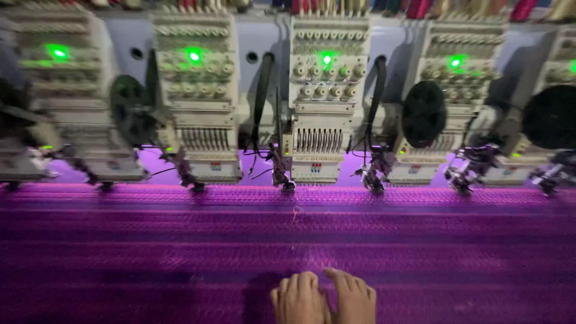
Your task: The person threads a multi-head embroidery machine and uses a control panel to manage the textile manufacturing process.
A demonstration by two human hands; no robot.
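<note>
Both hands are seen at the bottom edge, pressed side by side on the purple fabric [288,240]. Left hand [298,298] has its fingers curled under a bit, knuckles up; right hand [353,296] is laid flatter with the fingers pointing away. Nothing is gripped by either one, so each grip is basically loose and empty, just resting on the cloth. The two hands are touching each other.

That fabric is stretched flat across the whole bench, with stitched rows running left to right, and it's spread right up under the row of embroidery heads at the back. A loose thread end [294,211] can be made out on the cloth between the hands and the machines.

Further out, the middle embroidery head [324,102] is lined up roughly above the hands, with green indicator lights [327,59] lit on it and on its neighbours. Dark round wheels [423,114] are mounted beside some heads.

What could go wrong, judging from this: if the cloth gets pushed or dragged by the hands while it's under the needles, the rows could probably be pulled out of line. The loose thread might also get snagged. Everything's pretty blurred, so finer detail can't be told.
</note>
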